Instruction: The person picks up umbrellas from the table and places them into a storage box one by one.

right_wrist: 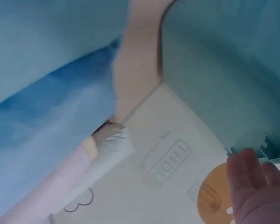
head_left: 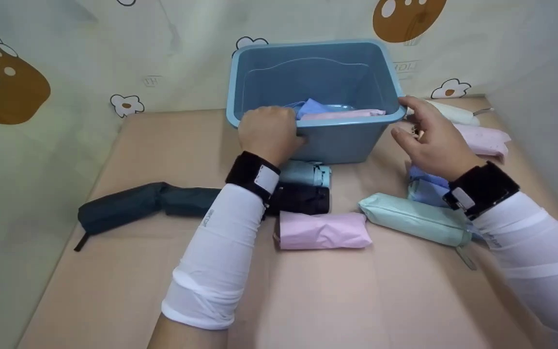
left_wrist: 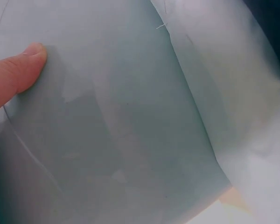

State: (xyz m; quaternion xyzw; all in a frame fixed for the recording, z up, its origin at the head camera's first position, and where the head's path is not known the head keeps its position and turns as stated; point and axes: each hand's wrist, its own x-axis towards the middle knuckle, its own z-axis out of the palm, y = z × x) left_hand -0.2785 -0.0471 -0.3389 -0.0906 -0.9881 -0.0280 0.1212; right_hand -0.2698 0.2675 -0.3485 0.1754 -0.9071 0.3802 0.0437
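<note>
A blue plastic bin [head_left: 342,143] stands at the back of the surface, with a blue cloth piece [head_left: 314,108] and a pink bundle [head_left: 344,115] inside. My left hand [head_left: 269,133] grips its front rim near the left corner. In the left wrist view the thumb [left_wrist: 21,74] lies against the bin's wall [left_wrist: 130,121]. At the right front corner, the fingertips of my right hand [head_left: 436,140] touch the rim, its thumb standing apart. The right wrist view shows those fingers [right_wrist: 245,172] extended along the bin's edge.
Soft fabric rolls resembling folded umbrellas lie around: dark green [head_left: 124,206], light blue [head_left: 301,173], black [head_left: 303,198], pink [head_left: 325,231], mint [head_left: 414,218] and blue [head_left: 426,189]. A white roll [head_left: 453,112] and pale pink roll [head_left: 482,139] lie right of the bin. A patterned curtain [head_left: 177,63] hangs behind.
</note>
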